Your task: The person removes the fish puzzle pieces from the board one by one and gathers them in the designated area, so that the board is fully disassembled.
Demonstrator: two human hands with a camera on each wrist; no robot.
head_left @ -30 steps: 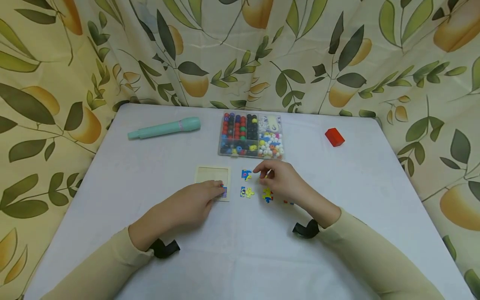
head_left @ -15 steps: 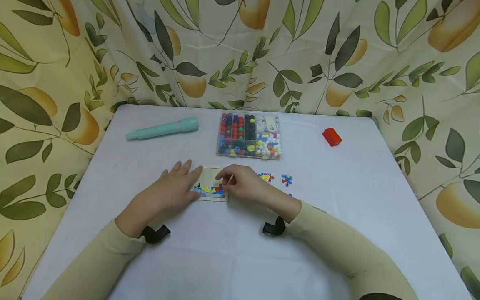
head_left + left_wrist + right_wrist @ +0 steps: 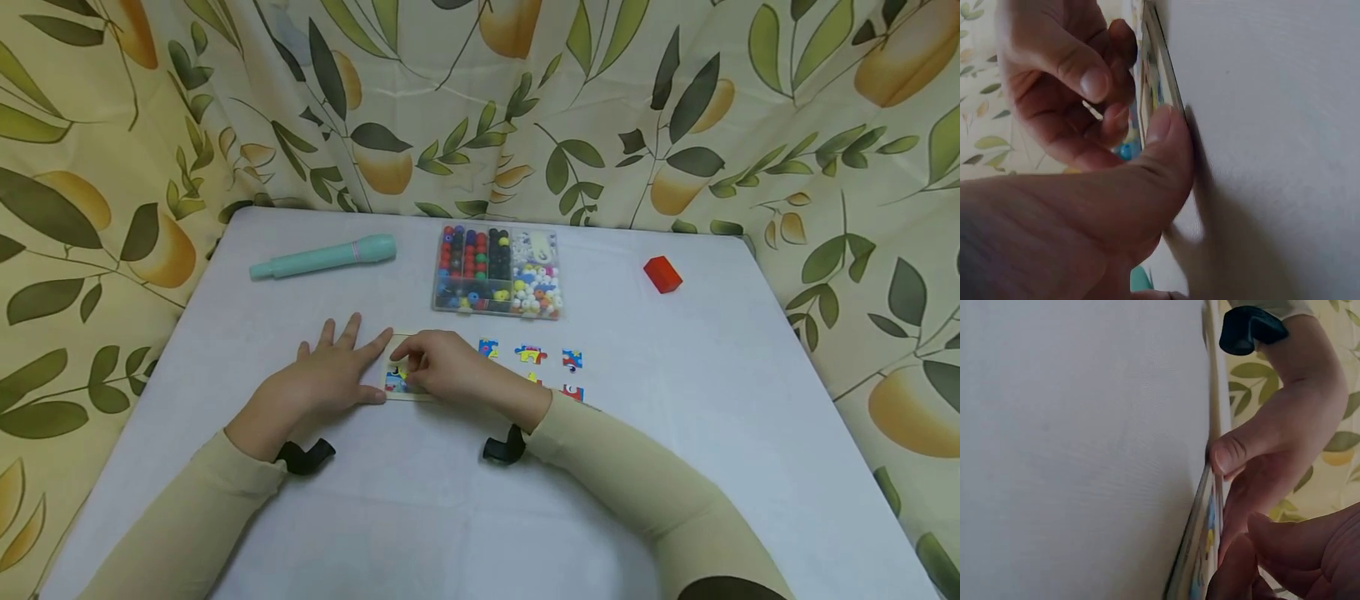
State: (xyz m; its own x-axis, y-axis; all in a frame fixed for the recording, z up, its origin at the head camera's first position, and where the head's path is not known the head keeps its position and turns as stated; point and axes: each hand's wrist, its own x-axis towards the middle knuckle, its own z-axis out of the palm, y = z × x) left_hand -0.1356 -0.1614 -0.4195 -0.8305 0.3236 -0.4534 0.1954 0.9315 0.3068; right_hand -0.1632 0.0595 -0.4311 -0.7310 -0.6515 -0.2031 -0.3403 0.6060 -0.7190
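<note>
Your spread left hand [image 3: 324, 377] braced the puzzle tray [image 3: 1165, 72]; whether your curled right grip [image 3: 438, 362] held a piece was unclear; thumb slackening risked a slide.

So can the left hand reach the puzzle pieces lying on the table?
Probably not straight across: the right hand is over the wooden tray, between the left hand and the loose puzzle pieces. It could perhaps go around, since some pieces lie uncovered.
</note>
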